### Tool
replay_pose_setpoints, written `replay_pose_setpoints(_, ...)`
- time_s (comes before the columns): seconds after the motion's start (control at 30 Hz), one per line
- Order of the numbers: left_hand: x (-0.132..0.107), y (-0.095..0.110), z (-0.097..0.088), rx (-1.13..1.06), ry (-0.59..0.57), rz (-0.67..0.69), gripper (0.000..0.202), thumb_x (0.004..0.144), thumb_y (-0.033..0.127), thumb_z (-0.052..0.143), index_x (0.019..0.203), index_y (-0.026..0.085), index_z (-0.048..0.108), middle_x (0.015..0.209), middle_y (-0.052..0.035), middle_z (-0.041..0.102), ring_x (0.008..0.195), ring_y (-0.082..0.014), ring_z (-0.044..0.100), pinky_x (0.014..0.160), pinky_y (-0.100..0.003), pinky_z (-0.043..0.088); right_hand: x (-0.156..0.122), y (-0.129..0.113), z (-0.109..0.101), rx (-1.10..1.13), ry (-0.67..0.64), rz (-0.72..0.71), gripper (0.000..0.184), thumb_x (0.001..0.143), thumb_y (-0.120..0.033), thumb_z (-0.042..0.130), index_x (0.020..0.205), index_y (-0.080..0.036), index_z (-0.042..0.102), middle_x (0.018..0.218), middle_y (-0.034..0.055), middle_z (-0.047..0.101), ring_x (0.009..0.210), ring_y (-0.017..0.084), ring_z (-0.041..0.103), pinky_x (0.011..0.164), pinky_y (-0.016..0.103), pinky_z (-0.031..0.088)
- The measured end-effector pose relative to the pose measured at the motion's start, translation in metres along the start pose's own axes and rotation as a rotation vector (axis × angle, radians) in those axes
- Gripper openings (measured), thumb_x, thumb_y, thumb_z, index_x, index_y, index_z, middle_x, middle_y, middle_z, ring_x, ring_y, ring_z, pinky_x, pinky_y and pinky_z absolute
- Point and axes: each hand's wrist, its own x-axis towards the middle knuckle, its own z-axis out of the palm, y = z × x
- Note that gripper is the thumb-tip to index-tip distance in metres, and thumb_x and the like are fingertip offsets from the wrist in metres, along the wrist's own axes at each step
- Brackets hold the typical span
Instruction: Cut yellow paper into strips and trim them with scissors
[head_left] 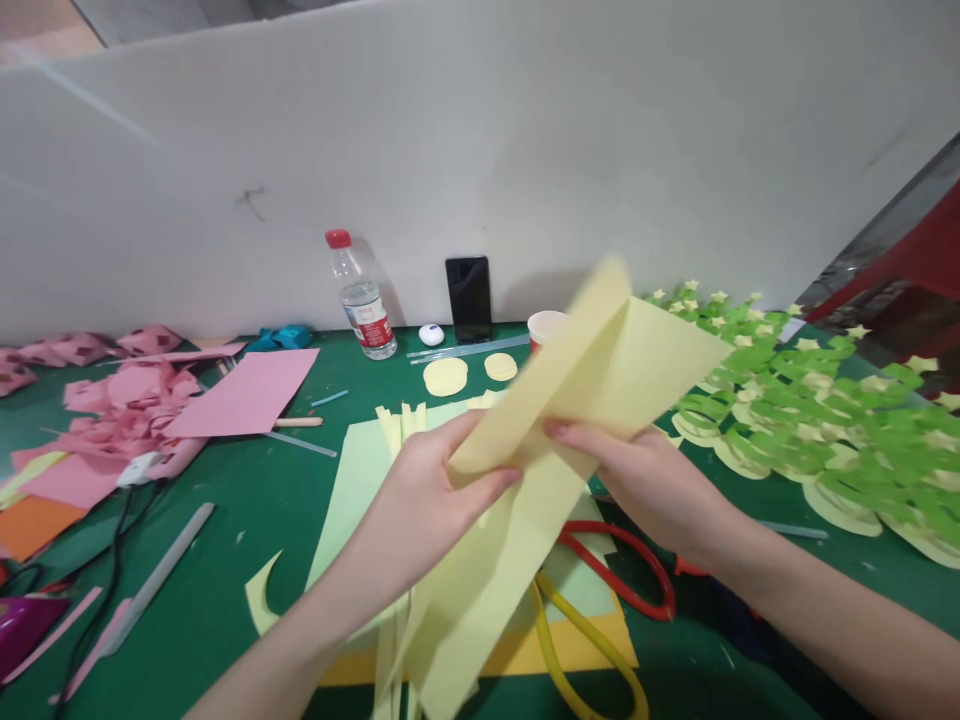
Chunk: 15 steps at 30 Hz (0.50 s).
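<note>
A pale yellow sheet of paper (641, 375), partly folded over, is held up in front of me. My left hand (450, 490) grips its folded edge with the thumb on top. On the other side my right hand (630, 465) pinches the same sheet between thumb and fingers. Below lie light green sheets (360, 460) and an orange-yellow sheet (555, 645). Narrow yellow paper strips (390, 640) lie under my left forearm. Scissors with red handles (630, 570) and a yellow-handled pair (592, 650) rest beneath the paper, their blades hidden.
At the back stand a water bottle (366, 305), a phone (469, 300) and a paper cup (544, 325). Yellow paper discs (445, 377) lie before them. Green paper plants with stars (810, 410) fill the right side; pink paper pieces (135, 390) and a purple glue gun (26, 630) are left.
</note>
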Motion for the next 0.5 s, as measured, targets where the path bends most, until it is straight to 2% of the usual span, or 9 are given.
replay_pose_setpoints(0.07,0.001,0.001,-0.002,-0.03,-0.037,-0.124,0.018,0.072,0.025,0.06,0.089,0.021,0.064,0.082,0.0014,0.069,0.068,-0.016,0.063,0.055,-0.021,0.049,0.002,-0.006,-0.003,0.036,-0.012,-0.062,0.019,0.068,-0.031,0.065,0.085,-0.022,0.069,0.089,0.0022,0.069,0.085,0.019,0.063,0.072,0.029,0.05)
replay_pose_setpoints(0.13,0.001,0.003,-0.004,-0.039,-0.082,-0.192,0.012,0.071,0.026,0.061,0.08,0.019,0.065,0.077,0.002,0.068,0.065,-0.0156,0.063,0.052,-0.02,0.047,0.004,-0.014,-0.011,0.034,-0.041,-0.126,0.014,0.069,-0.032,0.065,0.077,-0.023,0.07,0.086,0.0017,0.07,0.081,0.018,0.063,0.072,0.028,0.05)
replay_pose_setpoints(0.23,0.002,0.004,-0.006,0.002,-0.179,-0.255,0.009,0.071,0.025,0.058,0.072,0.018,0.064,0.072,0.0027,0.067,0.062,-0.0142,0.06,0.05,-0.019,0.044,0.006,-0.026,-0.029,-0.073,-0.072,-0.163,0.014,0.067,-0.028,0.068,0.081,-0.026,0.071,0.085,-0.0006,0.07,0.077,0.016,0.063,0.065,0.023,0.05)
replay_pose_setpoints(0.37,0.002,0.002,-0.006,0.161,-0.287,-0.197,0.016,0.074,0.027,0.052,0.072,0.017,0.065,0.069,0.002,0.065,0.06,-0.0139,0.057,0.05,-0.02,0.04,0.006,-0.038,-0.049,-0.262,-0.191,-0.151,0.022,0.065,-0.017,0.068,0.083,-0.028,0.071,0.075,-0.004,0.068,0.071,0.01,0.062,0.058,0.016,0.047)
replay_pose_setpoints(0.43,0.001,0.0,-0.005,0.243,-0.331,-0.161,0.02,0.076,0.028,0.049,0.073,0.017,0.065,0.067,0.0012,0.064,0.058,-0.0143,0.055,0.049,-0.02,0.039,0.003,-0.042,-0.052,-0.329,-0.264,-0.108,0.016,0.064,-0.018,0.068,0.078,-0.026,0.071,0.069,-0.0033,0.066,0.063,0.01,0.06,0.052,0.016,0.045)
replay_pose_setpoints(0.5,-0.001,-0.003,-0.003,0.291,-0.341,-0.119,0.021,0.077,0.025,0.046,0.072,0.017,0.065,0.067,0.0006,0.064,0.059,-0.0148,0.056,0.049,-0.02,0.04,0.0,-0.044,-0.052,-0.392,-0.302,-0.082,0.003,0.064,-0.022,0.068,0.066,-0.021,0.069,0.058,-0.003,0.06,0.051,0.008,0.054,0.042,0.016,0.039)
